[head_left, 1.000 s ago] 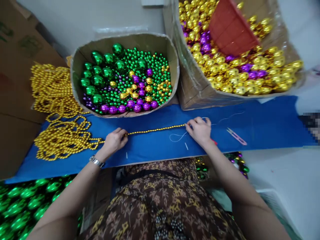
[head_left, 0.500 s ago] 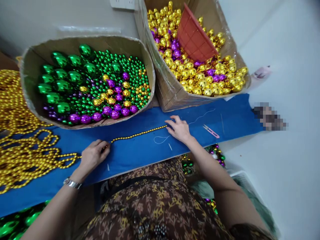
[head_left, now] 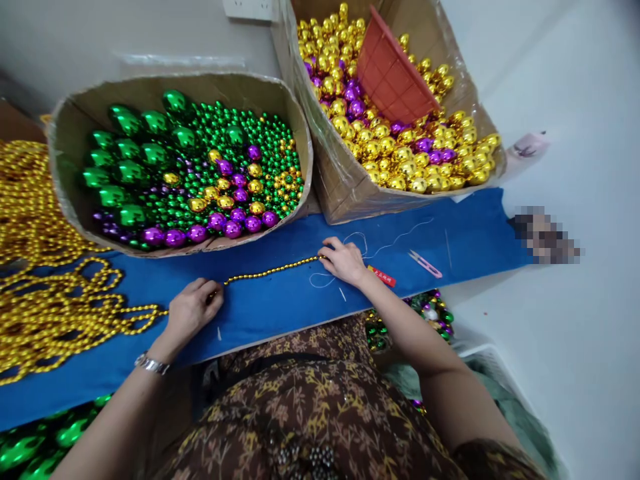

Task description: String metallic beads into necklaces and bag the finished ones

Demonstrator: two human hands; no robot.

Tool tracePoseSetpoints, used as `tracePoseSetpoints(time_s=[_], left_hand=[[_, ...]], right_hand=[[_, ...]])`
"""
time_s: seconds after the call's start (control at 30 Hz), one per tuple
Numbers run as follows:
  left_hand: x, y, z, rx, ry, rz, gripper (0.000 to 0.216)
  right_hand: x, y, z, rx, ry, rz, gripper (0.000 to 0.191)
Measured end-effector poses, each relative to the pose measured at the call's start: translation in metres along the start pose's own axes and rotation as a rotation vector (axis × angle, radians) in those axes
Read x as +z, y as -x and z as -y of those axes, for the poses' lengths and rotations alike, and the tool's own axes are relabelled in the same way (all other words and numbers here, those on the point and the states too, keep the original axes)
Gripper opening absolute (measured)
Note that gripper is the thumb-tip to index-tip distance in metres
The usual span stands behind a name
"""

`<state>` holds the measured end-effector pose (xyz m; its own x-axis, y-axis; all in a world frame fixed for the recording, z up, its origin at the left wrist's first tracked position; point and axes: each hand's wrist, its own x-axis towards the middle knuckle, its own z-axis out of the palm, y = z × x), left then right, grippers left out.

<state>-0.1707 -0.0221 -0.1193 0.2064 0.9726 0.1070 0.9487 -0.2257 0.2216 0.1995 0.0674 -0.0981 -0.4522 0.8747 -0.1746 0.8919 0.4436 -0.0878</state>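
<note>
A thin string of small gold beads (head_left: 273, 270) lies stretched across a blue cloth (head_left: 450, 233). My left hand (head_left: 193, 310) is closed, pinching the string at its left part, a watch on the wrist. My right hand (head_left: 343, 260) is closed on the string's right end, where white thread (head_left: 395, 237) trails off in loops. To the left the string runs into a big heap of gold bead strands (head_left: 45, 293).
A cardboard box (head_left: 180, 80) of green, purple and gold balls stands behind the cloth. A second box (head_left: 345, 180) holds gold balls and a red basket (head_left: 393, 67). Pink thread snips (head_left: 425, 263) and a small red tag (head_left: 383, 276) lie at the right. Green balls (head_left: 30, 450) sit at the lower left.
The view swung right, then steadied. My right hand slid a little left along the string, uncovering the red tag. My left hand kept its pinch.
</note>
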Motion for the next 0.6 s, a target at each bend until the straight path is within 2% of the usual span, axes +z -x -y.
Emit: tracePoseSetpoints(time_s=[0.23,0.33,0.47,0.6], left_hand=[[-0.002,0.0,-0.003,-0.036,0.018,0.033,0.023],[-0.003,-0.001,-0.005,-0.039,0.026,0.034,0.023],[-0.003,0.0,-0.005,-0.051,0.031,0.04,0.023],[-0.002,0.0,-0.004,-0.052,0.026,0.036,0.023]], right_hand=[[-0.012,0.013,-0.033,0.232,0.142,-0.007,0.032],[-0.012,0.011,-0.022,0.133,0.057,-0.07,0.034],[-0.004,-0.004,0.016,-0.08,-0.043,-0.117,0.033],[0.003,-0.018,0.044,-0.172,-0.055,-0.14,0.027]])
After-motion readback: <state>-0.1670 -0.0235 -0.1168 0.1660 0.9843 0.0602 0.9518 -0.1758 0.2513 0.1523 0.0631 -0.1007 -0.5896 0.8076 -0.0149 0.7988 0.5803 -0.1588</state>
